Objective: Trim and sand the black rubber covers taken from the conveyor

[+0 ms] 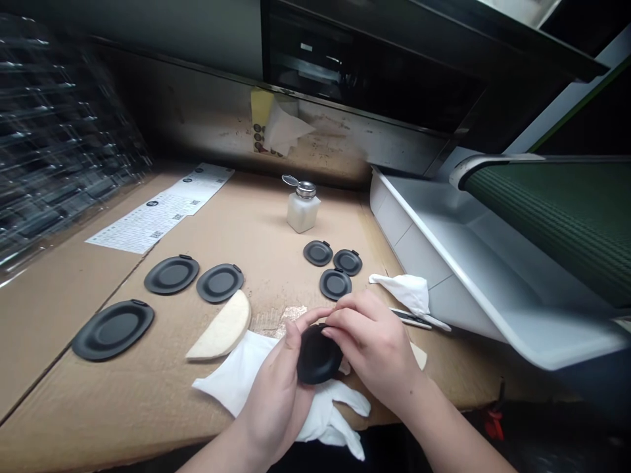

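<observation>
A black oval plastic cover with a small tab lies in my left hand, whose fingers curl around its far side. My right hand pinches the cover's upper edge near the tab. Under my hands is a white cloth glove at the table's front edge. To the left lies a half-round cream pad. Beyond my fingers sits a small group of similar black covers. More covers are spread out on the left.
A white pump bottle with its lid up stands at the back. Printed label sheets lie back left, near stacked clear trays. On the right are a white bin, tweezers, a white cloth and a green conveyor belt.
</observation>
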{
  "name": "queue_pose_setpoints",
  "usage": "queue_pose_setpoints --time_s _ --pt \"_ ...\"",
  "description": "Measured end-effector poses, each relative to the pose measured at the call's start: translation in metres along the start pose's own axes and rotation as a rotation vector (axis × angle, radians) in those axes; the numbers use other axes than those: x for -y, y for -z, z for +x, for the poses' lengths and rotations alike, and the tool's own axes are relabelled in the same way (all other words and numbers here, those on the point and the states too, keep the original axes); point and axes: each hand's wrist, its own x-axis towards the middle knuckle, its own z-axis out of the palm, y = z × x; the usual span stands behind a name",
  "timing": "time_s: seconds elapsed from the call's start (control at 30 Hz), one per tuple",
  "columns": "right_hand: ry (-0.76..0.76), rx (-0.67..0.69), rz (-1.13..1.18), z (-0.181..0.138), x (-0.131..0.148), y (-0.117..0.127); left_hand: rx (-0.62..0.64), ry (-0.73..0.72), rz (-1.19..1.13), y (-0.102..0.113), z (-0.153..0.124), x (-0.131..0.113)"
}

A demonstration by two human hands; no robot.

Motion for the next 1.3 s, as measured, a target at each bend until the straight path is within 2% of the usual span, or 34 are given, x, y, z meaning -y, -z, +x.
queue_pose_setpoints --time_s 0.17,0.3,0.37,0.5,0.57,0.73,0.8,0.9,0.97,1.1,1.3 --pt "0.043 -0.082 0.045 -0.002 0.003 0.008 0.136 0.022 0.025 0.007 -0.004 -0.002" --pt "0.058 -0.044 0.005 -0.006 -0.013 0.018 0.175 -0.002 0.141 0.011 -0.007 -0.002" --pt "-0.032 0.007 -0.109 -0.007 -0.031 0.024 0.152 -0.021 0.192 0.011 -0.006 0.000" --pt "-0.294 0.269 -0.312 -0.007 -0.062 0.031 0.144 -0.028 0.287 0.011 -0.002 0.003" --pt "-0.326 0.330 -0.311 -0.008 -0.069 0.032 0.161 -0.017 0.362 0.011 -0.001 0.004" --pt "-0.341 0.348 -0.282 -0.012 -0.067 0.037 0.163 -0.063 0.541 0.013 -0.003 0.004" --pt "-0.318 0.280 -0.181 -0.016 -0.062 0.044 0.145 -0.070 0.581 0.013 -0.004 0.004" --pt "-0.220 0.068 0.026 -0.020 -0.046 0.061 0.121 -0.079 0.670 0.013 -0.006 0.006" --pt "-0.121 0.008 0.033 -0.022 -0.031 0.072 0.113 -0.104 0.750 0.014 -0.007 0.008" --pt "0.042 0.114 -0.258 -0.027 -0.008 0.086 0.123 -0.182 0.931 0.014 -0.008 0.012" --pt "0.176 0.221 -0.511 -0.039 -0.002 0.094 0.160 -0.309 1.137 0.012 -0.007 0.011"
